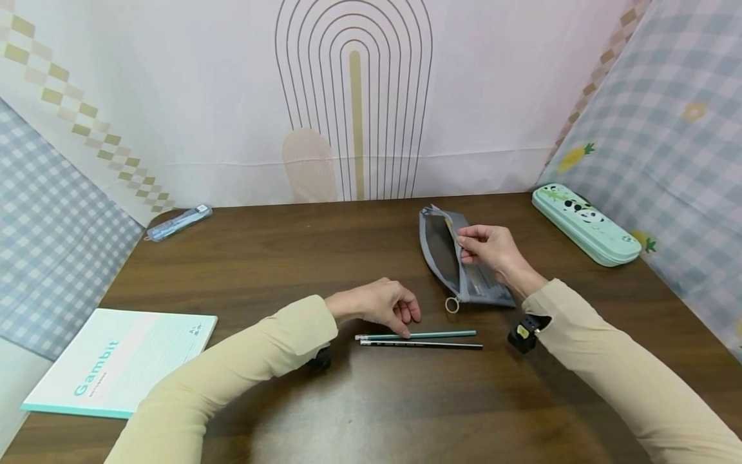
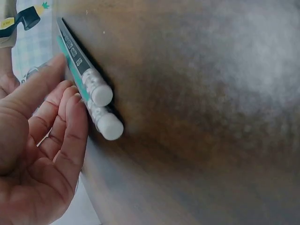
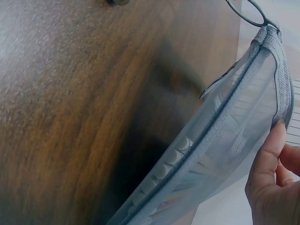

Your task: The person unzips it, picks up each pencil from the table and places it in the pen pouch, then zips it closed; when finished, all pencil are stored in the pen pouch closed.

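Touching a slim green pencil (image 1: 443,334) with a white eraser, the left hand (image 1: 382,305) bends its fingers; I cannot tell whether they pinch it. A black pencil (image 1: 429,345) lies just beside it, on the side facing the near edge of the brown wooden table (image 1: 290,258). The right hand (image 1: 495,251) pinches the rim of an unzipped grey mesh pouch (image 1: 487,290), which lies towards the right edge from the middle; pale round ends (image 3: 161,171) show in a row through its mesh. A mint-green panda-printed case (image 1: 585,225) sits by the far right corner, a slim blue packet (image 1: 180,223) at the far left corner, and a white-and-mint notebook (image 1: 145,354) along the left edge.
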Available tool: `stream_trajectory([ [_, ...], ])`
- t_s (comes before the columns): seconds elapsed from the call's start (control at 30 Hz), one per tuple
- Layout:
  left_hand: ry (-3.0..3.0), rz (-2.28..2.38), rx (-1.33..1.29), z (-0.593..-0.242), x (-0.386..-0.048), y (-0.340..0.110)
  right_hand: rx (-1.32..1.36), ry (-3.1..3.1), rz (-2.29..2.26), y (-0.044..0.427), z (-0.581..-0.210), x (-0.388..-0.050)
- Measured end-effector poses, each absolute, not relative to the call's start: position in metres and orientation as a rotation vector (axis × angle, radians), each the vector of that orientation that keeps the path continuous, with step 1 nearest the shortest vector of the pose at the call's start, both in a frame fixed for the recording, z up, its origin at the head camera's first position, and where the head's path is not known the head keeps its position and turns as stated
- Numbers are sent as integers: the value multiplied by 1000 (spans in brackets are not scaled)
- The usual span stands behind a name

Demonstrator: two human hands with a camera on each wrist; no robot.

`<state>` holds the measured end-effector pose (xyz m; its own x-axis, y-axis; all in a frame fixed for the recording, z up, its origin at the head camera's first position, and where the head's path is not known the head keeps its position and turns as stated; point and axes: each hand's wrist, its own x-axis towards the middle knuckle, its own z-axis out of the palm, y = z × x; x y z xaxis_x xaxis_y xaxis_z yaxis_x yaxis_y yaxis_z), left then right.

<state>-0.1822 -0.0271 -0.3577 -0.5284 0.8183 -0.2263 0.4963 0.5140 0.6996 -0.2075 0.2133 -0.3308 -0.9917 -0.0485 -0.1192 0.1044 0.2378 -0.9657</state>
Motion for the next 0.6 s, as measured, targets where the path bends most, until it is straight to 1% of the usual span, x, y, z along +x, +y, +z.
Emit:
stream_trajectory([
  [0.4, 2265, 622, 1192, -352, -181, -28, 51, 2346, -1904, 213, -329, -207],
  [0.53, 2187, 651, 1168, -348, -189, -37, 49, 2340, -1908, 214, -329, -206],
  [0.6, 2089, 726, 1102, -344, -196, -43, 45, 2340, -1911, 214, -329, -206],
])
